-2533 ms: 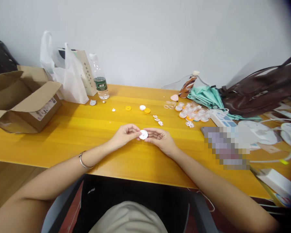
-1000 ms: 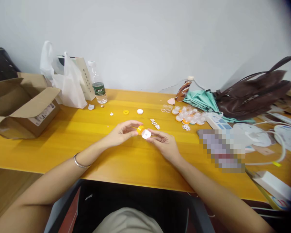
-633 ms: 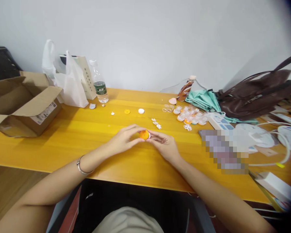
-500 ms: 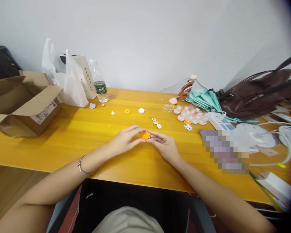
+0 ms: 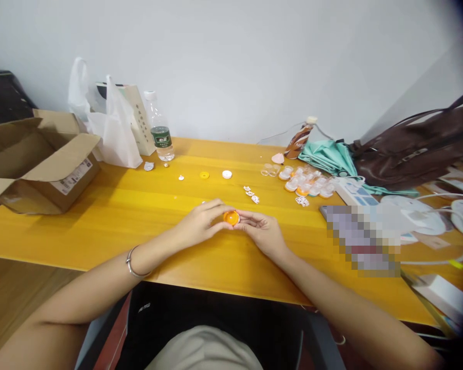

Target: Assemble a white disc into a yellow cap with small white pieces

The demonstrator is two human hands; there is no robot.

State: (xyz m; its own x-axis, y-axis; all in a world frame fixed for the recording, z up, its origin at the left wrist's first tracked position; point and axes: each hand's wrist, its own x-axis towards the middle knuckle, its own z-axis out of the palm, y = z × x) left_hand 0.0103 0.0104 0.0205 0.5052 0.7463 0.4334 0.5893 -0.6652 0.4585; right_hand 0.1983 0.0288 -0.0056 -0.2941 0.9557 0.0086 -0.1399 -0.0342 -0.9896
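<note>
Between my two hands, just above the yellow wooden table [image 5: 146, 221], is a small round orange plastic cup [image 5: 232, 218], its hollow side facing me. My left hand [image 5: 200, 222] pinches its left edge with thumb and fingers. On the opposite edge, my right hand [image 5: 263, 231] grips it the same way. Beyond the hands lie a yellow ring-shaped disc [image 5: 204, 175], a white round disc [image 5: 227, 174] and a tiny white piece [image 5: 181, 178]. Several white cut-out pieces [image 5: 251, 194] rest a little to the right.
Clear and orange plastic cups [image 5: 303, 181] cluster at the right, near a brown-labelled bottle [image 5: 300, 139] and a pixelated flat device [image 5: 360, 241]. A brown bag [image 5: 416, 154] stands behind. On the left are an open cardboard box [image 5: 42, 169], a white plastic bag [image 5: 118, 131] and a water bottle [image 5: 162, 133].
The orange cup has tilted slightly, showing more of its hollow inside. Both hands keep their hold on it. The whole view has shifted a little.
</note>
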